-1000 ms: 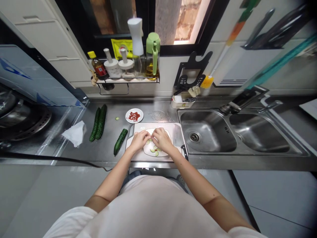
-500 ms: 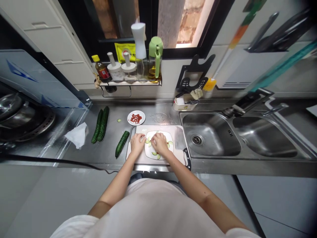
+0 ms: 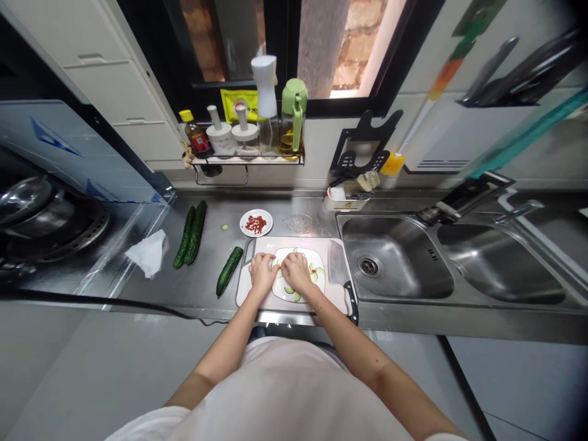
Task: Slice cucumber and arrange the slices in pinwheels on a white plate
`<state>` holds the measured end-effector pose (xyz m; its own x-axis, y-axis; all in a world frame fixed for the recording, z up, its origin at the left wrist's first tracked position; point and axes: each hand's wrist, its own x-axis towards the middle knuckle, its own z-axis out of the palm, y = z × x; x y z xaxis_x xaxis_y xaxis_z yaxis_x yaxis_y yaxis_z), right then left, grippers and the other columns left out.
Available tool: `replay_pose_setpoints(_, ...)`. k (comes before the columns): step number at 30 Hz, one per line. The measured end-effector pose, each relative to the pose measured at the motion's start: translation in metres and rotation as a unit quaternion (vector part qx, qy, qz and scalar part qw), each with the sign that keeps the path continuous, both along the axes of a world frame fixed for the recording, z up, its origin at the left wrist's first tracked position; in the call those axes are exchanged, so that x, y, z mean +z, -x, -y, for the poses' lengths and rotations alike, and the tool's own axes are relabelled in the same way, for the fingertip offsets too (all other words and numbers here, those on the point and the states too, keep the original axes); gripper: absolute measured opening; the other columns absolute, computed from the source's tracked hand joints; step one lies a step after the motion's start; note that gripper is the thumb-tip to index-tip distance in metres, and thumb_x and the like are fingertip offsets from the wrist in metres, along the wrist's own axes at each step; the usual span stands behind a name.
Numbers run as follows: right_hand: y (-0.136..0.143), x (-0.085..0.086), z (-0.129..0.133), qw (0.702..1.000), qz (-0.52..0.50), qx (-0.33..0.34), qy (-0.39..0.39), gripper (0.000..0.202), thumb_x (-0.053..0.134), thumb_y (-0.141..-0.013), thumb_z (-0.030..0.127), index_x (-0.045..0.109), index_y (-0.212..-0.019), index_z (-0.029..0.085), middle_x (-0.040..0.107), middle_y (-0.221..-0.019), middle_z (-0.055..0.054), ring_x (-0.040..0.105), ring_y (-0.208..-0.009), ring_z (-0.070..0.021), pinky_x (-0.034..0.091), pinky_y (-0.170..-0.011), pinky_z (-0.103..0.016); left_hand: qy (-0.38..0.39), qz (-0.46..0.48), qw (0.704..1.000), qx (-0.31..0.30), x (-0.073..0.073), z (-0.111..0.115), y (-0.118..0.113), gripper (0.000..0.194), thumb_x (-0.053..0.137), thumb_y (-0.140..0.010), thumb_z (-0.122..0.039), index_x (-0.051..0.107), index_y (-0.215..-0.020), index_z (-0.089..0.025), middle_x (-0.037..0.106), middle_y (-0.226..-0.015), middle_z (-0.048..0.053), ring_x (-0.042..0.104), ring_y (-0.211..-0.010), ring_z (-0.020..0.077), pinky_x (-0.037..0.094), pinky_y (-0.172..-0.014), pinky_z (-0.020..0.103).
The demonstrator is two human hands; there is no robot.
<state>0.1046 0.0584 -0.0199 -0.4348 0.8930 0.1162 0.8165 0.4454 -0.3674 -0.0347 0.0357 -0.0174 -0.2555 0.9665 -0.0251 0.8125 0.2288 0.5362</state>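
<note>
A white squarish plate [image 3: 299,256] lies on the pink cutting board [image 3: 331,294] in front of me. Thin cucumber slices [image 3: 315,273] are arranged on it in small clusters with red bits. Over the plate's left edge, my left hand [image 3: 263,271] has its fingers bent and pinched together. My right hand [image 3: 295,271] is closed over the upper left part of the plate, fingertips near a cucumber slice. Whatever either hand holds is too small or hidden to make out. A small round plate of chopped red pieces [image 3: 256,223] stands behind the board.
Left of the board lies a cut cucumber [image 3: 229,271], then two whole cucumbers [image 3: 195,233] and a crumpled white tissue [image 3: 147,252]. A knife with a black dotted handle [image 3: 351,301] rests at the board's right edge. Beyond it is a double sink [image 3: 397,260].
The view has shifted slightly, so everything appears a little lower and further right. Both hands remain over the plate, with my left hand's fingers drawn closer together.
</note>
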Motion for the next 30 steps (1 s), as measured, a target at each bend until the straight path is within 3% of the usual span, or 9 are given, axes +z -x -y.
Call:
replay_pose_setpoints(15,-0.002,0.001,-0.002,1.000,0.015,0.013,-0.009,0.016,0.052,-0.091,0.024,0.066,-0.085,0.019,0.058,-0.100,-0.008,0.041,-0.098,-0.0227,0.030,-0.085,-0.034,0.006,0.003,1.000,-0.004,0.005,0.001,-0.004,0.027,0.064,-0.081,-0.029,0.064,-0.107,-0.028,0.054,-0.117,0.006,0.048,-0.113,0.0244,0.038,-0.095,0.038)
replay_pose_setpoints(22,-0.014,0.007,0.000,0.999,-0.011,-0.030,-0.003,0.014,0.052,-0.091,0.024,0.066,-0.091,0.021,0.058,-0.101,-0.007,0.041,-0.100,-0.0228,0.031,-0.085,-0.033,-0.003,0.032,0.999,0.014,0.008,-0.001,0.000,0.029,0.064,-0.081,-0.031,0.064,-0.110,-0.028,0.054,-0.117,0.007,0.050,-0.114,0.0259,0.038,-0.096,0.039)
replay_pose_setpoints(30,-0.004,0.004,-0.004,0.999,-0.001,-0.029,0.014,0.015,0.053,-0.091,0.027,0.067,-0.089,0.021,0.058,-0.099,-0.008,0.041,-0.098,-0.0237,0.030,-0.083,-0.033,0.004,0.027,1.000,0.011,0.005,0.001,-0.001,0.032,0.066,-0.079,-0.032,0.064,-0.110,-0.029,0.054,-0.117,0.006,0.048,-0.115,0.0258,0.038,-0.096,0.039)
